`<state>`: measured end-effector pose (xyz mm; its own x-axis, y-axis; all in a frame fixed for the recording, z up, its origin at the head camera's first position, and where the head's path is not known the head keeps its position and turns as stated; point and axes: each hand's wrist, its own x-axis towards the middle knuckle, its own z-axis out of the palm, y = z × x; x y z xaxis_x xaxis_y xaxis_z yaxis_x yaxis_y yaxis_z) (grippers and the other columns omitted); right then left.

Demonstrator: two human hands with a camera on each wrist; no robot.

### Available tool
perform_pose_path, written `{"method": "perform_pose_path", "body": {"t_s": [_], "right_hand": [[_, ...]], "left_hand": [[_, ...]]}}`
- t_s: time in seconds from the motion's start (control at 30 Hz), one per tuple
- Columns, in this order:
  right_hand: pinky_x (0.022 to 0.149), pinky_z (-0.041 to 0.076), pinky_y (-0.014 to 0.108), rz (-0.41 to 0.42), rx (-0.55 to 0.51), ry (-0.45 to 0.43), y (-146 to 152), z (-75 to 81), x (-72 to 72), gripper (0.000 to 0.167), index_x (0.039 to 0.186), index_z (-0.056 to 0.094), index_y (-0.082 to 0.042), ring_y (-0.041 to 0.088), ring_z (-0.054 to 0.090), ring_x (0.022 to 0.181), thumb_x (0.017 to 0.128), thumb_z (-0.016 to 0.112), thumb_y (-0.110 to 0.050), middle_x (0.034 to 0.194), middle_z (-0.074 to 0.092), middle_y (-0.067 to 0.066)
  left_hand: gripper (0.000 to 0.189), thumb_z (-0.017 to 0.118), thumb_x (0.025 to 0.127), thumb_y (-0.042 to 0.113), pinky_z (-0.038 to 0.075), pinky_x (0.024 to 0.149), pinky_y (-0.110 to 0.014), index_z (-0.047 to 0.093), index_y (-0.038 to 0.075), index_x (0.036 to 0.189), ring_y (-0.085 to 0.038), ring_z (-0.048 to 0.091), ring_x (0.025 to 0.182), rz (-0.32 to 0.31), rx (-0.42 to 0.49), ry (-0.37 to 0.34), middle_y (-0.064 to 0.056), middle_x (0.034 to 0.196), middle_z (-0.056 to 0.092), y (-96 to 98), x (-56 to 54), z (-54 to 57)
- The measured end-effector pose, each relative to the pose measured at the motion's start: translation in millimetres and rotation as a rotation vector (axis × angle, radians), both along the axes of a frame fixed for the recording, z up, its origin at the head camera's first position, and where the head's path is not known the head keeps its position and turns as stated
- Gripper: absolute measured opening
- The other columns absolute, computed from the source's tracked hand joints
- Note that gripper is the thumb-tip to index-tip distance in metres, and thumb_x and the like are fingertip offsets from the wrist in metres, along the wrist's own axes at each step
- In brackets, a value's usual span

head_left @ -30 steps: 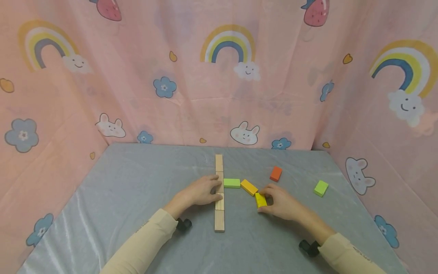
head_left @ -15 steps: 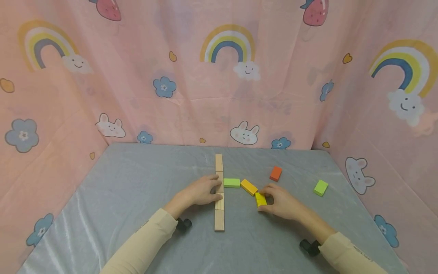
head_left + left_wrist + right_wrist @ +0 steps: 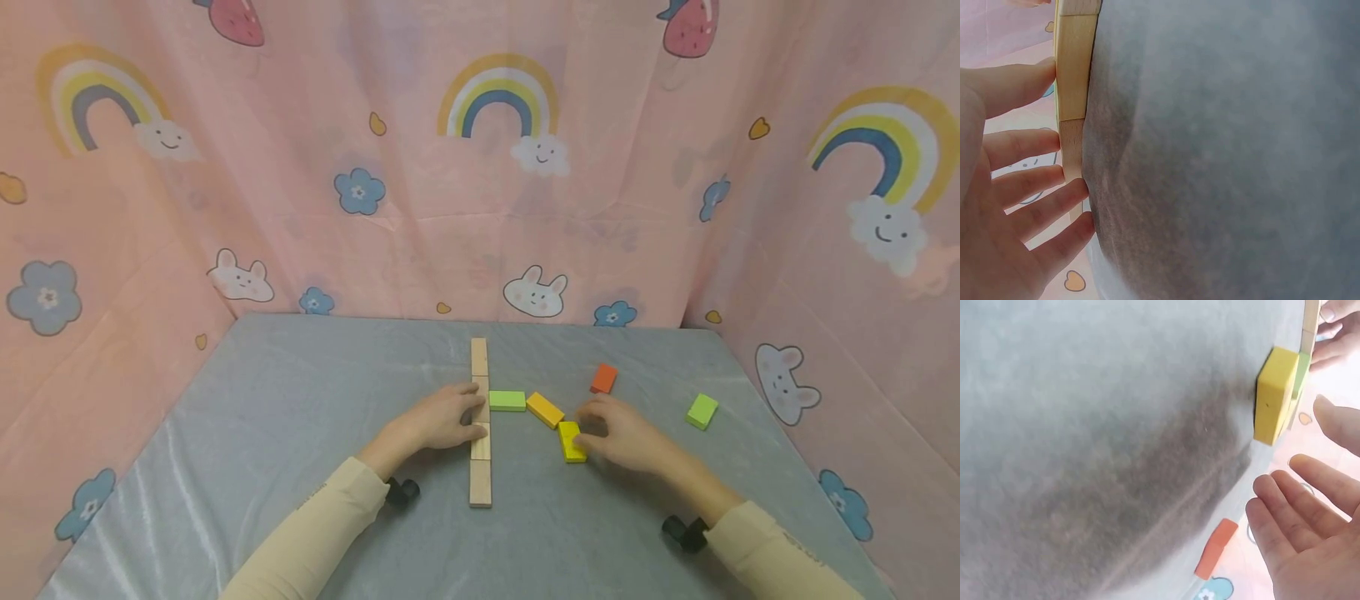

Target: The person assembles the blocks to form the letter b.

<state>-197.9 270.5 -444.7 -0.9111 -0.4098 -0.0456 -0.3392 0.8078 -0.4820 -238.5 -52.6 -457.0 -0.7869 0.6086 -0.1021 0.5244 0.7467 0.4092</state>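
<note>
Several plain wooden blocks [image 3: 480, 483] lie end to end in a straight row in the head view. My left hand [image 3: 447, 417] rests thumb and fingertips on the middle of that row, its fingers fairly straight in the left wrist view. From the row's right side runs a green block [image 3: 507, 401], followed by a slanted orange-yellow block [image 3: 545, 410] and then a yellow block [image 3: 572, 443]. Just right of the yellow block is my right hand [image 3: 626, 433], with fingers apart and nothing between them. A gap shows between its fingertips and the yellow block [image 3: 1274, 397] in the right wrist view.
Behind the right hand lies a red-orange block [image 3: 603, 378], and a second green block [image 3: 702, 412] sits farther right. Grey cloth [image 3: 337, 367] covers the table. A pink patterned curtain [image 3: 420, 250] hangs along the back and both sides.
My right hand has let go of the yellow block and drawn back slightly to the right. The yellow block stays where it was, and my left hand has not moved.
</note>
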Motion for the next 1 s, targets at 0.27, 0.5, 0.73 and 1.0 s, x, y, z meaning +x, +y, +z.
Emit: {"method": "perform_pose_path", "body": {"t_s": [0.27, 0.5, 0.73, 1.0], "right_hand": [[0.093, 0.052, 0.056, 0.003, -0.023, 0.016, 6.3, 7.8, -4.6, 0.040, 0.126, 0.067, 0.000, 0.032, 0.062, 0.108, 0.094, 0.073, -0.024, 0.120, 0.065, 0.012], [0.092, 0.053, 0.055, -0.002, -0.023, 0.069, 14.1, 6.7, -12.6, 0.039, 0.126, 0.067, 0.002, 0.033, 0.062, 0.108, 0.096, 0.072, -0.022, 0.119, 0.065, 0.013], [0.095, 0.051, 0.057, -0.045, -0.021, 0.091, 19.6, 11.1, -17.3, 0.038, 0.124, 0.067, 0.003, 0.037, 0.061, 0.111, 0.096, 0.071, -0.023, 0.119, 0.067, 0.015], [0.099, 0.047, 0.062, -0.116, -0.063, 0.105, 25.6, 13.0, -26.8, 0.033, 0.123, 0.068, 0.002, 0.041, 0.057, 0.114, 0.097, 0.069, -0.018, 0.123, 0.063, 0.019]], "left_hand": [[0.059, 0.067, 0.099, 0.038, 0.035, 0.117, -0.047, 0.055, 0.006, 0.146, -0.034, 0.037, 0.146, -0.001, -0.002, 0.001, -0.014, 0.159, 0.039, 0.2, 0.1, 0.2], [0.059, 0.067, 0.099, 0.039, 0.036, 0.116, -0.047, 0.055, 0.006, 0.146, -0.034, 0.038, 0.146, 0.001, -0.004, 0.000, -0.015, 0.160, 0.039, 0.0, -0.6, -0.5], [0.058, 0.067, 0.099, 0.037, 0.036, 0.116, -0.048, 0.055, 0.005, 0.146, -0.035, 0.038, 0.145, -0.003, -0.002, -0.008, -0.015, 0.159, 0.039, 0.2, 0.3, 1.3], [0.058, 0.066, 0.100, 0.039, 0.036, 0.116, -0.047, 0.055, 0.007, 0.147, -0.034, 0.038, 0.146, 0.000, -0.016, -0.005, -0.014, 0.160, 0.038, 0.6, -0.3, 0.8]]}}
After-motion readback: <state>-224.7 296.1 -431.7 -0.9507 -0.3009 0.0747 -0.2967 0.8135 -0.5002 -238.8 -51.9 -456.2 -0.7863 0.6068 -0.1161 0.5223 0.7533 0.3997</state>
